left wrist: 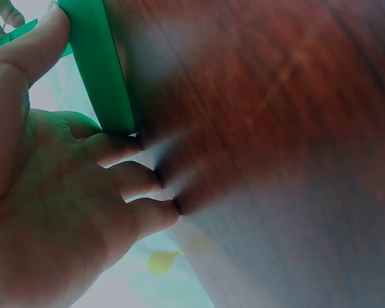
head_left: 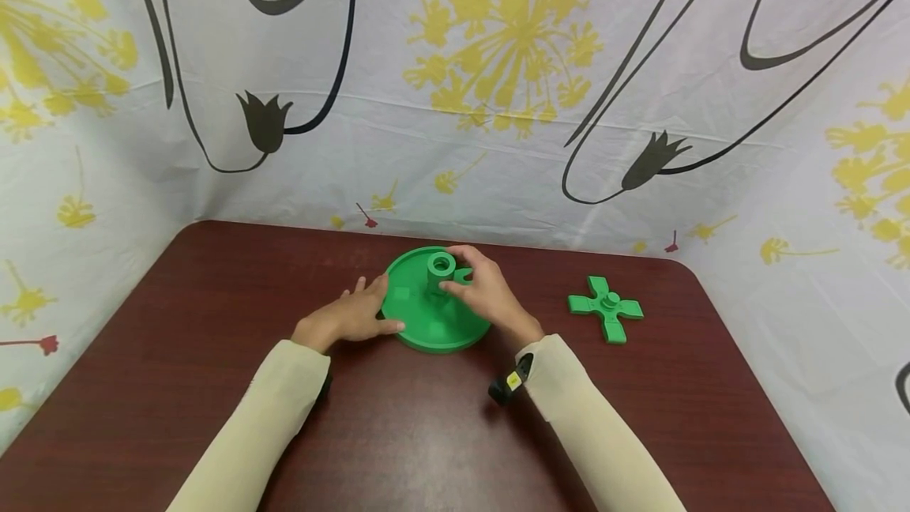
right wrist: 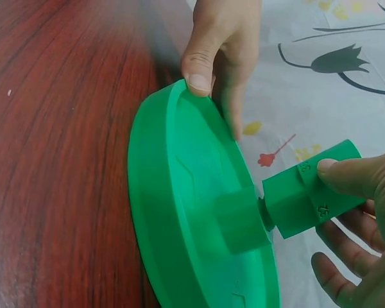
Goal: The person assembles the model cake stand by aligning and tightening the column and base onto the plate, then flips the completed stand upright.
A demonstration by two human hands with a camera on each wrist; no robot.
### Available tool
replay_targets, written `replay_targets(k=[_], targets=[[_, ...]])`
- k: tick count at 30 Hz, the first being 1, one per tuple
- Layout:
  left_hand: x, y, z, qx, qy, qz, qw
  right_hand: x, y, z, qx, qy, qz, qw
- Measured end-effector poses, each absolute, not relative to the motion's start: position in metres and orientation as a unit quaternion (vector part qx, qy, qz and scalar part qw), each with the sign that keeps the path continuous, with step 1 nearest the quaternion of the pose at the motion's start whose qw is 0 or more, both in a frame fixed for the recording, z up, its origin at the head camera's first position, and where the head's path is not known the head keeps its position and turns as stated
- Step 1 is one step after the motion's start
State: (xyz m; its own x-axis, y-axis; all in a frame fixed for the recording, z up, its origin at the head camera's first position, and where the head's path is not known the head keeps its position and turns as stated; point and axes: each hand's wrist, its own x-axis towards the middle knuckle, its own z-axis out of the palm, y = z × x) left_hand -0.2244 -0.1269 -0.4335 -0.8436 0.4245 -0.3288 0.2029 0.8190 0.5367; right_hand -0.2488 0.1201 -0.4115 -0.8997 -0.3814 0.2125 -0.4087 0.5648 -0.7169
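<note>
A round green tray-like base with a raised rim lies on the table, a round post standing at its middle. My left hand is at the base's left edge, thumb on the rim and other fingers spread; some fingertips touch the table in the left wrist view. Between thumb and fingers, my right hand pinches a green hexagonal sleeve with raised markings. The sleeve stands in line with the post, a narrow neck showing between them. From above, a round hole shows in its top.
To the right, a green cross-shaped piece with a short central stub lies flat on the dark red-brown table. A white patterned cloth hangs behind the table and at both sides. A strap with a small black device is on the right wrist.
</note>
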Motion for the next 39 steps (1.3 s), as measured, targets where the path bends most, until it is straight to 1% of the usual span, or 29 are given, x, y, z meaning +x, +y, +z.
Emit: replay_targets(k=[11, 17, 23, 29, 39], targets=[[-0.2236, -0.1273, -0.4331, 0.171, 0.928, 0.247, 0.218, -0.2477, 0.1157, -0.4132, 0.189, -0.898, 0.395, 0.037], [-0.2243, -0.1268, -0.4345, 0.167, 0.928, 0.248, 0.221, -0.2475, 0.1185, -0.4116, 0.194, -0.905, 0.377, 0.021], [-0.2252, -0.1274, -0.4345, 0.168, 0.928, 0.249, 0.221, -0.2499, 0.1220, -0.4115, 0.226, -0.887, 0.404, -0.005], [-0.2251, -0.1273, -0.4347, 0.169, 0.928, 0.250, 0.220, -0.2509, 0.1225, -0.4112, 0.244, -0.872, 0.424, 0.007], [-0.2253, -0.1275, -0.4355, 0.170, 0.927, 0.248, 0.224, -0.2512, 0.1195, -0.4144, 0.215, -0.889, 0.403, 0.031]])
